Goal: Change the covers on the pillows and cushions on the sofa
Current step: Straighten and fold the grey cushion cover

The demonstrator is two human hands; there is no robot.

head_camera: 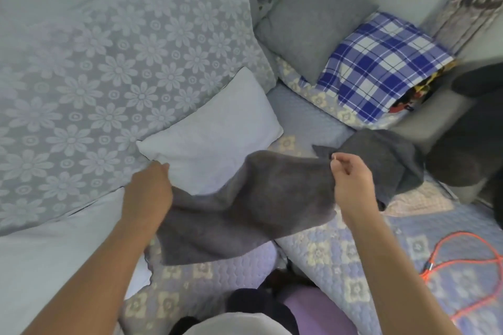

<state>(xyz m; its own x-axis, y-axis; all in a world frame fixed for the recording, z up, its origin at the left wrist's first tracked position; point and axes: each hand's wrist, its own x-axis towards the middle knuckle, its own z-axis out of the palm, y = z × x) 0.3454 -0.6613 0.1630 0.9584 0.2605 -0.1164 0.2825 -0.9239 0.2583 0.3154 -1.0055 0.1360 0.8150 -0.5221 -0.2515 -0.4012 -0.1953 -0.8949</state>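
A dark grey cushion cover (245, 209) hangs stretched between my two hands over the sofa seat. My left hand (148, 193) grips its left edge, fingers hidden under the fabric, right by the corner of a bare white cushion (215, 133). My right hand (351, 185) pinches the cover's upper right edge between thumb and fingers. The white cushion leans against the sofa back, which is draped in a floral lace throw (114, 68). Further back a grey covered cushion (313, 19) and a blue checked pillow (381, 62) lie in the corner.
A second grey cloth (392, 160) lies bunched to the right of my right hand. An orange cable (462, 261) coils on the quilted seat cover (326, 258) at right. A dark garment (468, 128) drapes over the grey armrest. My knees are at the bottom.
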